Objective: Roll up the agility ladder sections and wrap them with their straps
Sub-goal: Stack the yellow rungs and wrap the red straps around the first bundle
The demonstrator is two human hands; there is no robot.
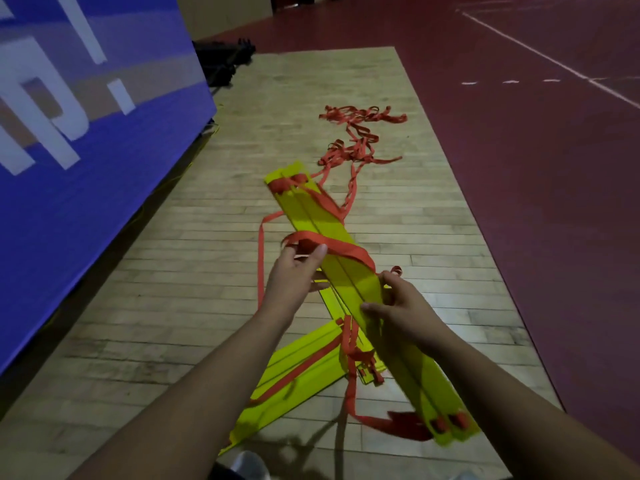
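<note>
I'm wrapping: the rung bundle (322, 216) slants above the floor (173, 306), from far left to near right, with a spare bundle (298, 368) lying beneath. The strap (346, 249) crosses its middle; next it needs pulling snug, I judge. My right hand (401, 313) clasps the bundle, and my left hand (294, 275) pinches the strap.

The rungs (311, 216) are bright yellow-green and plain, each with a darker line down its length. The strap (346, 249) across them is orange-red, and so is the tangle (353, 140) lying farther off. The floor (194, 271) is pale tan wood in narrow planks (greyish in the dim light). On the right the court (536, 168) is maroon with thin white lines. On the left the board (104, 168) is blue with white letters and a tan band.
</note>
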